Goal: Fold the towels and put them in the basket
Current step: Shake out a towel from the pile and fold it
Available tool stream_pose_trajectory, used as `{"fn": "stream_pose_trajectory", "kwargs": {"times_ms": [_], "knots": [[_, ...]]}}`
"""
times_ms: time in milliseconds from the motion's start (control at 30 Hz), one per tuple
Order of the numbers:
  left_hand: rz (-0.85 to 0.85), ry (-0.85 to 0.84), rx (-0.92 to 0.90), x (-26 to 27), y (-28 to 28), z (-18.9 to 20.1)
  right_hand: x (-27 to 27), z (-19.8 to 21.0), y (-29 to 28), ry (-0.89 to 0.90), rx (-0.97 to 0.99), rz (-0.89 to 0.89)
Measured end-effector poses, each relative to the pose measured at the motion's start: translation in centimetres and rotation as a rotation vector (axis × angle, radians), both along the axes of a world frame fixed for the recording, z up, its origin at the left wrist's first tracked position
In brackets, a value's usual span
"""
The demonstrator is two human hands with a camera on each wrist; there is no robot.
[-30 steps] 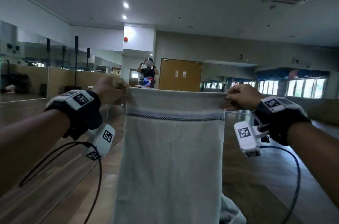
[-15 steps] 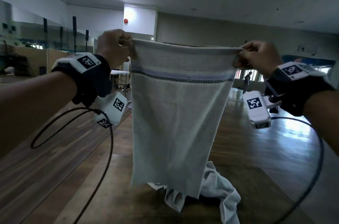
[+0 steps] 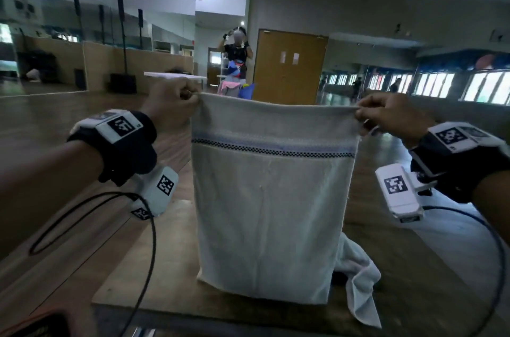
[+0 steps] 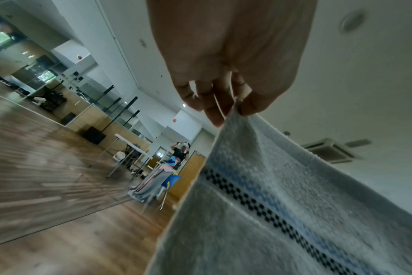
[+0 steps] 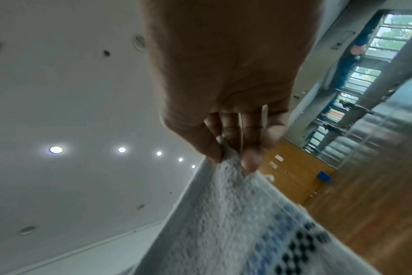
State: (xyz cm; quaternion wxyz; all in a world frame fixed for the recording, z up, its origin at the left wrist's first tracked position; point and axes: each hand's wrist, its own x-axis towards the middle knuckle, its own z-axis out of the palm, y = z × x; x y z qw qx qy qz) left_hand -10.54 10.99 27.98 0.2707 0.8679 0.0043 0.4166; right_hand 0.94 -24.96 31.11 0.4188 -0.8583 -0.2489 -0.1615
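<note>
A pale grey towel (image 3: pixel 270 207) with a blue and black checked band hangs stretched in front of me, its lower edge at the wooden table (image 3: pixel 154 267). My left hand (image 3: pixel 176 104) pinches its top left corner, seen close in the left wrist view (image 4: pixel 235 109). My right hand (image 3: pixel 386 113) pinches the top right corner, shown in the right wrist view (image 5: pixel 233 154). A second, crumpled white towel (image 3: pixel 358 276) lies on the table behind the hanging one, partly hidden. No basket is in view.
The table's near edge (image 3: pixel 193 306) runs below the towel. Black cables (image 3: pixel 149 253) loop from both wrists. A mirror wall ahead reflects a person (image 3: pixel 237 55); a brown door (image 3: pixel 287 66) stands beside it. Wooden floor lies all around.
Both hands have come down with the towel from high in front of me; its lower edge now reaches the table. The grips on both corners are unchanged.
</note>
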Motion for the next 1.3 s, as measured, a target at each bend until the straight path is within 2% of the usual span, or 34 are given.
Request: {"fn": "stream_pose_trajectory", "kwargs": {"times_ms": [100, 200, 300, 400, 500, 567, 633, 767, 1000, 1100, 1233, 1300], "knots": [[-0.06, 0.218, 0.099, 0.8, 1.3, -7.6, 1.7, -7.2, -0.1, 0.163, -0.202, 0.072], [-0.135, 0.538, 0.247, 0.8, 2.1, -16.7, 1.8, -16.5, -0.4, 0.324, -0.443, 0.173], [-0.114, 0.782, 0.407, 0.4, 2.1, -24.6, 0.7, -25.7, -0.4, 0.37, -0.637, 0.165], [-0.136, 0.905, 0.48, -0.1, 1.2, -30.3, -1.3, -32.7, -0.4, 0.348, -0.735, 0.123], [-0.204, 0.991, 0.6, -0.9, 0.0, -33.7, -3.1, -37.0, -1.1, 0.339, -0.8, 0.144], [-0.261, 1.041, 0.56, -1.8, 0.0, -34.8, -4.1, -38.5, -1.9, 0.355, -0.784, 0.143], [-0.278, 1.024, 0.522, -2.8, 0.3, -35.3, -4.8, -39.5, -2.8, 0.335, -0.726, 0.153], [-0.295, 0.984, 0.615, -4.3, 0.4, -35.5, -5.4, -40.5, -3.8, 0.382, -0.66, 0.187], [-0.164, 0.973, 0.48, -3.0, 0.4, -34.8, -2.3, -39.5, -2.0, 0.472, -0.547, 0.11], [-0.136, 0.95, 0.492, -1.6, 0.0, -34.6, -1.2, -39.0, -0.9, 0.379, -0.687, 0.075], [-0.248, 0.904, 0.655, -0.4, -1.1, -35.7, -1.5, -38.9, -0.1, 0.214, -0.794, 0.031], [-0.29, 0.933, 0.66, -0.1, -1.1, -36.2, -2.2, -39.0, -0.2, 0.114, -0.83, -0.042]]}}
